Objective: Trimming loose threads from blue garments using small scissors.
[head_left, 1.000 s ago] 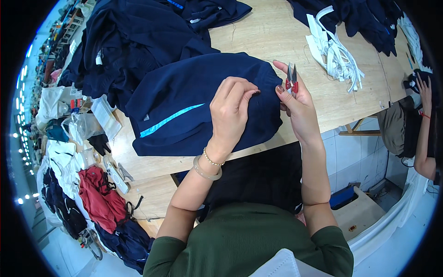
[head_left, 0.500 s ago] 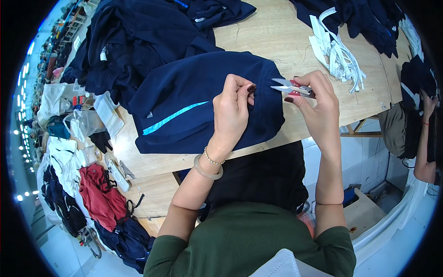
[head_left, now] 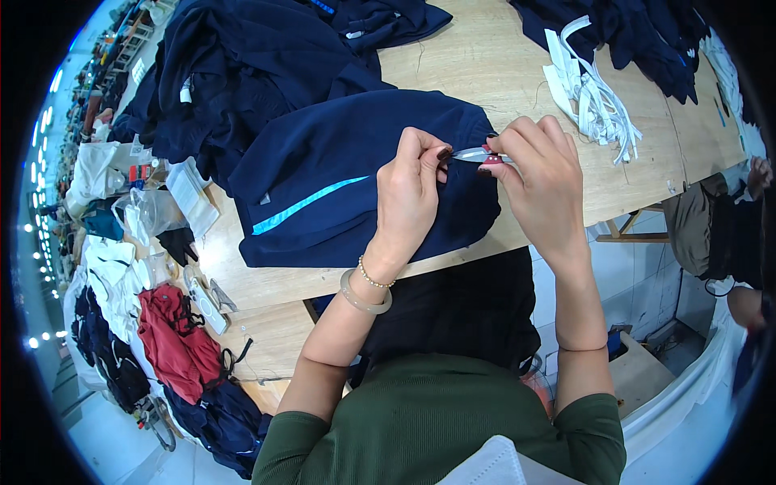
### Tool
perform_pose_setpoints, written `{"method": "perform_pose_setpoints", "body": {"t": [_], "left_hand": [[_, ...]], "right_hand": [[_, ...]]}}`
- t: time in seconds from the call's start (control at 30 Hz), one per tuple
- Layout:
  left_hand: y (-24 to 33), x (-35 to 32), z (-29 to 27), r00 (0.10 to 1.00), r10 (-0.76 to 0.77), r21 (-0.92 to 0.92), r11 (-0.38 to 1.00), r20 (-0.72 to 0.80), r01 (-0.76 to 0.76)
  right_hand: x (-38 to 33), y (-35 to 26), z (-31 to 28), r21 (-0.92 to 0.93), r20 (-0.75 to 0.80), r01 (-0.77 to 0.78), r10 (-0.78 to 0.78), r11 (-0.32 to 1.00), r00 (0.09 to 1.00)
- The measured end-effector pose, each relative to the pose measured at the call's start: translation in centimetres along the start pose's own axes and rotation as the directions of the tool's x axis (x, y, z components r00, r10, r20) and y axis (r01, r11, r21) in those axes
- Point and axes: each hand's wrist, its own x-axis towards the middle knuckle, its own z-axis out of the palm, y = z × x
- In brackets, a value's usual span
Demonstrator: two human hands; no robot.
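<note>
A navy blue garment [head_left: 323, 145] with a bright blue stripe lies across the table in front of me. My left hand [head_left: 411, 182] is closed in a pinch at the garment's gathered right end; whatever sits between the fingertips is too small to make out. Red-handled thread snips [head_left: 491, 157] are gripped in my right hand [head_left: 543, 174]. Their blades point left and reach the left fingertips, over the garment's gathered edge.
More navy garments [head_left: 234, 73] are heaped at the far left. White strips [head_left: 594, 101] lie in a bundle at the far right, beside another dark pile [head_left: 647, 40]. A red bag [head_left: 178, 339] and plastic bags [head_left: 149, 214] are at left. Another person's hand [head_left: 758, 176] shows at the right edge.
My right hand has brought the snips left to the left fingertips, and the blades have drawn closer together. My left hand stays nearly in place. The other person's arm at right has shifted.
</note>
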Motion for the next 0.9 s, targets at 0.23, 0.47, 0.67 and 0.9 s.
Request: {"method": "perform_pose_setpoints", "body": {"t": [0.23, 0.47, 0.67, 0.9], "left_hand": [[0.2, 0.0, 0.1, 1.0, -0.002, -0.007, 1.0, 0.001, 0.002], [-0.1, 0.1, 0.0, 0.999, -0.03, 0.008, 1.0, 0.026, 0.03], [-0.6, 0.5, 0.2, 0.996, -0.087, -0.162, 0.983, 0.026, 0.09], [-1.8, -0.1, -1.8, 0.972, -0.051, -0.083, 0.996, -0.23, 0.033]], "right_hand": [[0.1, -0.2, 0.2, -0.012, -0.009, 0.015, -0.015, 1.0, 1.0], [0.1, 0.2, 0.5, -0.007, -0.023, 0.012, -0.012, 1.0, 1.0], [-1.5, 1.4, 0.5, 0.244, -0.041, -0.253, 0.27, 0.936, 0.962], [-3.3, 3.4, -0.2, 0.633, -0.063, -0.399, 0.558, 0.664, 0.828]]}}
